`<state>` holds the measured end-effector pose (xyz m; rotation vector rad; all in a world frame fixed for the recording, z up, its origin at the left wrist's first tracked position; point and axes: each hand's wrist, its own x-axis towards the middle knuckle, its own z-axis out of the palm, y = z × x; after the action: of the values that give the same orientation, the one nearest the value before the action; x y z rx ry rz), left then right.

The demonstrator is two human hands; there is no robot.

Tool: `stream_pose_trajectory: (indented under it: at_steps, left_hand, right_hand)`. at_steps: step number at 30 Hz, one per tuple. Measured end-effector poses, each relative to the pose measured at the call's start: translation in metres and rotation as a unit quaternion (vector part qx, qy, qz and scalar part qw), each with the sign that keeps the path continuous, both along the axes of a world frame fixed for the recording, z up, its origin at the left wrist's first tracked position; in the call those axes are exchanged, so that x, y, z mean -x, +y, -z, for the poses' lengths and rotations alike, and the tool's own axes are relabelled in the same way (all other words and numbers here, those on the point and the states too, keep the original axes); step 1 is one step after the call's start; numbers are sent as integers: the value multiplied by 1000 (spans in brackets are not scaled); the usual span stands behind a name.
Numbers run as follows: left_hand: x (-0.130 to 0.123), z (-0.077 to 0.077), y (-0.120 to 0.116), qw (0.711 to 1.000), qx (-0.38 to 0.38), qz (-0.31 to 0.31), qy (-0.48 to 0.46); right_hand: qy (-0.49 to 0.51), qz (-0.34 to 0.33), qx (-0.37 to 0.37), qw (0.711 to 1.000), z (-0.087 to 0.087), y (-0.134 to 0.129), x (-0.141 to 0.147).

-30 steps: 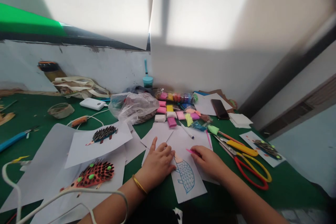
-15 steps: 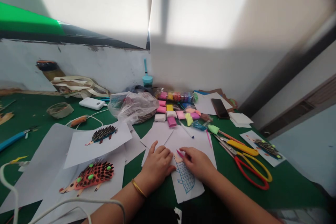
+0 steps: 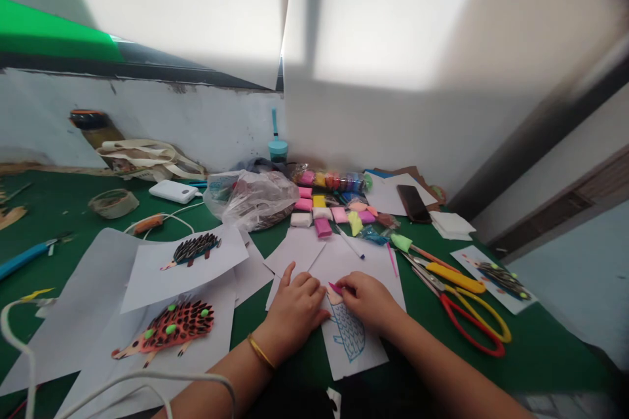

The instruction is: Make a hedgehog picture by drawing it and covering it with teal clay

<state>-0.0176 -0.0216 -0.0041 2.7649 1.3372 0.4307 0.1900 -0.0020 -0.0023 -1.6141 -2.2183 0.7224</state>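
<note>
In front of me lies a small white sheet with a blue hedgehog drawing (image 3: 350, 334), rows of spines on its body. Peach clay (image 3: 334, 296) covers the head end. My right hand (image 3: 368, 301) pinches a small pink pointed modelling tool (image 3: 335, 288), its tip at the peach clay. My left hand (image 3: 297, 304) lies palm down, fingers loosely spread, its thumb at the left edge of the drawing sheet. A gold bangle (image 3: 260, 351) circles the left wrist. Under both hands is larger white paper (image 3: 339, 258).
Several clay packets (image 3: 323, 228) and a pen (image 3: 351, 243) lie beyond my hands. Scissors (image 3: 472, 314) and a yellow cutter (image 3: 456, 277) are at right, near a phone (image 3: 413, 203). Finished hedgehog sheets (image 3: 170, 330) and a white cable (image 3: 147, 376) occupy the left.
My right hand has shifted slightly up and left with the pink tool, which now lies flatter at the clay. My left hand stays nearly still.
</note>
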Motion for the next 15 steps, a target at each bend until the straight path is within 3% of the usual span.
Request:
stream_pose_trajectory:
  at_steps: [15]
  left_hand:
    - [0, -1, 0, 1000, 3, -2, 0]
  right_hand:
    - [3, -3, 2, 1000, -4, -2, 1]
